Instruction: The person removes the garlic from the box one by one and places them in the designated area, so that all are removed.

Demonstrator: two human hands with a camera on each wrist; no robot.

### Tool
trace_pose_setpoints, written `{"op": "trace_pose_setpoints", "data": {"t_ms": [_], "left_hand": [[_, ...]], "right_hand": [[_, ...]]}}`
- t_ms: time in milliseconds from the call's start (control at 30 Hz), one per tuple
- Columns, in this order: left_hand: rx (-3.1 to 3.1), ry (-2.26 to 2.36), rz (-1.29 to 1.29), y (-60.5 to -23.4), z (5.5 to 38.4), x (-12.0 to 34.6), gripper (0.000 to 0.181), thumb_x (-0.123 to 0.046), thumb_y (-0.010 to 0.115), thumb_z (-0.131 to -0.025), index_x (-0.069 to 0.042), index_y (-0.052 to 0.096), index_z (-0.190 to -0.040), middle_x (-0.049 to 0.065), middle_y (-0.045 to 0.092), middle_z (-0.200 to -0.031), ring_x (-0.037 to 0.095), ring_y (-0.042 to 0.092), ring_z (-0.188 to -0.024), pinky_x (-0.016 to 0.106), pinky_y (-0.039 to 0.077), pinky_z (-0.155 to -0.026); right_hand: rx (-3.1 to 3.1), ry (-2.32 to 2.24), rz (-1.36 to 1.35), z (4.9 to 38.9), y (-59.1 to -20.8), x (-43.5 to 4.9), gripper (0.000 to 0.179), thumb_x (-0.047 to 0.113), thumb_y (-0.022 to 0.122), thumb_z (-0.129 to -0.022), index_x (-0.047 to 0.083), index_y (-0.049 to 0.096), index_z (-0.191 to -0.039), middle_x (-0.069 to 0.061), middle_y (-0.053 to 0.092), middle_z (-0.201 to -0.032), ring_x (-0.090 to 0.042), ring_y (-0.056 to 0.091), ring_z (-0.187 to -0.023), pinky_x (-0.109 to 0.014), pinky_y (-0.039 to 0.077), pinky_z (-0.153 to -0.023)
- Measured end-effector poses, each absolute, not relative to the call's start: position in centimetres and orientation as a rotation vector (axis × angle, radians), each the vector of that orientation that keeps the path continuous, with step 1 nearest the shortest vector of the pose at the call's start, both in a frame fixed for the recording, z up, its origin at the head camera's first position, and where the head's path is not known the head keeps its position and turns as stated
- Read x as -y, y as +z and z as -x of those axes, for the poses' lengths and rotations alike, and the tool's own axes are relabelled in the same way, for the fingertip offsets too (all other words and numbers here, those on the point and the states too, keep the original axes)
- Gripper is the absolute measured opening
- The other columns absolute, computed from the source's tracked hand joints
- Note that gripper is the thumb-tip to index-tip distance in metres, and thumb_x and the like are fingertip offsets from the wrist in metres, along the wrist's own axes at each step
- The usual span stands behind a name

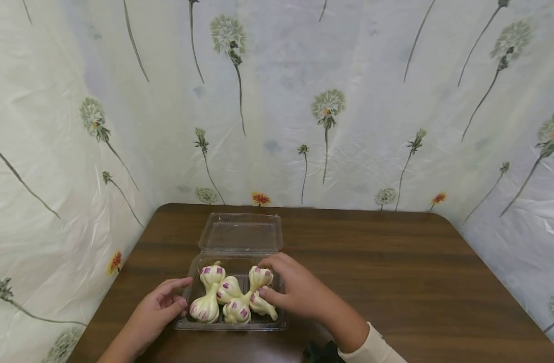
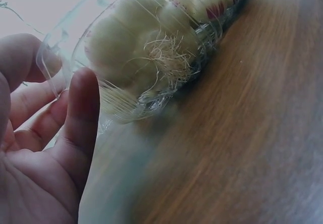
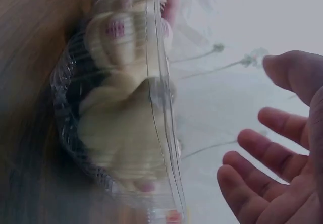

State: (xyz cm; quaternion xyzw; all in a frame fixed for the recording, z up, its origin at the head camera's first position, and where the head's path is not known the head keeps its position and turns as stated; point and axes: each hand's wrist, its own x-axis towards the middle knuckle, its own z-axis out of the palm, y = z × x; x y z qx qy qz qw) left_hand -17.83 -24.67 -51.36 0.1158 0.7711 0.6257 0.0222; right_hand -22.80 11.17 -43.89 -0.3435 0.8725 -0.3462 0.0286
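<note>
A clear plastic clamshell container (image 1: pixel 231 326) lies open on the table, with several pale garlic bulbs (image 1: pixel 237 309) marked in purple inside. Dry roots show on one garlic bulb (image 2: pixel 169 57) in the left wrist view. My left hand (image 1: pixel 156 312) is at the container's left side, pinching its rim between thumb and fingers. Above the right-hand bulbs hovers my right hand (image 1: pixel 299 292). In the right wrist view its fingers (image 3: pixel 275 156) are loosely spread and apart from the container, holding nothing.
The clear lid (image 1: pixel 240 232) is folded back behind the container. Brown wooden table (image 1: pixel 386 272) extends to the right. A dandelion-print sheet (image 1: pixel 277 101) hangs around the table's back and sides. A dark object (image 1: pixel 322 351) shows by the right sleeve.
</note>
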Motion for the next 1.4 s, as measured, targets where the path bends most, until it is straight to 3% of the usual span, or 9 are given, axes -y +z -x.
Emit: {"op": "trace_pose_setpoints", "data": {"t_ms": [300,700,967,1400], "left_hand": [[-2.376,1.949,-0.381,-51.7,17.9,24.9,0.047,-0.006,0.066,-0.102,0.006,0.053,-0.146,0.011,0.058,-0.125,0.013,0.068,-0.087,0.026,0.061,-0.077],[-2.389,1.944,-0.38,-51.6,17.9,24.7,0.047,-0.005,0.066,-0.102,0.006,0.054,-0.145,0.015,0.055,-0.132,0.012,0.068,-0.086,0.026,0.06,-0.076],[-2.394,1.942,-0.372,-51.5,17.9,24.7,0.047,-0.004,0.067,-0.101,0.007,0.054,-0.145,0.009,0.058,-0.129,0.011,0.068,-0.087,0.026,0.06,-0.076],[-2.389,1.944,-0.385,-51.3,17.9,24.6,0.048,-0.006,0.067,-0.101,0.008,0.053,-0.145,0.004,0.059,-0.131,0.011,0.068,-0.086,0.026,0.06,-0.076]], "right_hand": [[-2.697,-0.876,1.14,22.0,-44.3,-10.8,0.047,0.033,0.077,-0.097,0.013,0.063,-0.137,0.002,0.061,-0.134,-0.015,0.058,-0.126,-0.042,0.051,-0.109],[-2.68,-0.797,1.13,22.0,-45.6,-10.5,0.048,0.036,0.08,-0.094,0.016,0.063,-0.135,0.004,0.059,-0.131,-0.011,0.057,-0.12,-0.035,0.053,-0.102],[-2.763,-0.656,1.114,22.1,-45.6,-10.1,0.044,0.038,0.078,-0.095,0.017,0.066,-0.133,0.004,0.061,-0.128,-0.012,0.059,-0.117,-0.033,0.055,-0.098],[-2.825,-0.534,1.068,22.2,-46.0,-9.6,0.041,0.035,0.084,-0.087,0.02,0.07,-0.123,0.004,0.062,-0.121,-0.01,0.057,-0.105,-0.025,0.052,-0.086]]}}
